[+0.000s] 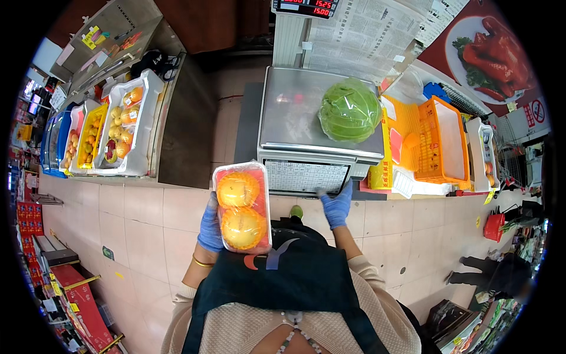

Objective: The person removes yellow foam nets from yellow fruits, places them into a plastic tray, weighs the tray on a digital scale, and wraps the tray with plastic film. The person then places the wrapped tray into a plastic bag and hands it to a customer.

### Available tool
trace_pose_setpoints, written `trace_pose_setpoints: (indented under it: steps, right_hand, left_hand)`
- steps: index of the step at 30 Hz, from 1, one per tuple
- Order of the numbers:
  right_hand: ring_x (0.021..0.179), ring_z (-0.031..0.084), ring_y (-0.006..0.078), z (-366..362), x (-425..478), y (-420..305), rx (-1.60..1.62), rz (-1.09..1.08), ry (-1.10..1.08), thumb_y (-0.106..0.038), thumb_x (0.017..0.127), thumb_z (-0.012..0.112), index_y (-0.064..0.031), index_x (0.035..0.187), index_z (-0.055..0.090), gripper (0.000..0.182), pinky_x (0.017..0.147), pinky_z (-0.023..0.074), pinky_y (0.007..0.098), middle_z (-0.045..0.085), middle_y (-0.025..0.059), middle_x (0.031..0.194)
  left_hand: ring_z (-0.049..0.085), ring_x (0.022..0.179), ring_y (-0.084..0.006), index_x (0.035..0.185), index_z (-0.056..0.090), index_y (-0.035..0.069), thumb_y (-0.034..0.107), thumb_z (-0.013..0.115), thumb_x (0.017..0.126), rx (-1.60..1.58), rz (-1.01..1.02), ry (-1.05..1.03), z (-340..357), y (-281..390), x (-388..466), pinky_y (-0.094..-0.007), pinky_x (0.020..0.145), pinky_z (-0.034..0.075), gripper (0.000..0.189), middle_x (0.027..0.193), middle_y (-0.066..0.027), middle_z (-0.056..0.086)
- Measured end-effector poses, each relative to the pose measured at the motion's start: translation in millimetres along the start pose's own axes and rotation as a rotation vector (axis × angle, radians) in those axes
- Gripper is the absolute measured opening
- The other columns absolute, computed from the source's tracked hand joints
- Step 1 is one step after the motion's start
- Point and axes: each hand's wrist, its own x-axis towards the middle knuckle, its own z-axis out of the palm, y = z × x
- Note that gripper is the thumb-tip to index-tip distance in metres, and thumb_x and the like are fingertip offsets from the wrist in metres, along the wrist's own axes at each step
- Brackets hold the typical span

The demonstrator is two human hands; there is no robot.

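Observation:
My left hand (210,225), in a blue fingerless-looking glove, holds a wrapped tray of two round yellow fruits (242,207) by its left side. At the lower right edge of the weighing scale's touch panel (305,176) is my right hand (337,204), also gloved in blue, its fingers apart and holding nothing. A plastic-wrapped green cabbage (350,110) rests on the right part of the metal weighing plate (289,115). Red digits show on the scale's raised display (305,6).
Left stands a cabinet (188,132) with a white foam box of fruit (146,128) and a yellow basket (90,137). Right of the scale are a yellow cling film box (381,170) and an orange plastic basket (462,150). A person (495,274) stands at the far right.

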Motion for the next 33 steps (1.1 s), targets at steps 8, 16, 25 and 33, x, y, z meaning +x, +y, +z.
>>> trace_pose_setpoints:
  steps: [8, 16, 25, 33]
  right_hand:
    - [0.132, 0.021, 0.0416, 23, -19, -18, -0.193, 0.129, 0.02, -0.049, 0.048, 0.084, 0.0113, 0.138, 0.006, 0.134, 0.11, 0.0179, 0.0425, 0.019, 0.0309, 0.141]
    - [0.124, 0.038, 0.0325, 16, -11, 17, 0.086, 0.052, 0.033, -0.03, 0.063, 0.081, 0.0084, 0.136, 0.022, 0.102, 0.103, 0.0315, 0.0386, 0.034, 0.0256, 0.135]
    - [0.094, 0.056, 0.0144, -8, 8, 71, 0.551, 0.19, -0.195, -0.005, 0.085, 0.061, 0.0035, 0.119, 0.051, 0.037, 0.086, 0.0447, 0.0266, 0.061, 0.01, 0.105]
    - [0.088, 0.057, 0.0129, -14, 20, 74, 0.694, 0.328, -0.053, -0.013, 0.086, 0.061, 0.0025, 0.111, 0.058, 0.03, 0.081, 0.0461, 0.0261, 0.063, 0.0068, 0.1]
  left_hand:
    - [0.053, 0.113, -0.0257, 0.13, 0.042, 0.007, 0.05, 0.052, 0.087, -0.007, 0.018, 0.02, -4, 7, -8, -0.0399, 0.094, 0.047, 0.061, 0.126, -0.0136, 0.052]
    - [0.054, 0.113, -0.0254, 0.129, 0.043, 0.007, 0.048, 0.053, 0.088, -0.026, 0.005, 0.001, -6, 7, -1, -0.0397, 0.094, 0.047, 0.059, 0.126, -0.0134, 0.052]
    - [0.053, 0.113, -0.0252, 0.129, 0.043, 0.006, 0.044, 0.056, 0.087, -0.027, -0.03, 0.014, 10, -1, 13, -0.039, 0.094, 0.046, 0.057, 0.125, -0.0134, 0.053]
    - [0.054, 0.112, -0.0256, 0.128, 0.043, 0.006, 0.046, 0.054, 0.088, -0.026, -0.075, -0.035, 8, -1, 16, -0.0391, 0.094, 0.047, 0.058, 0.125, -0.0135, 0.052]
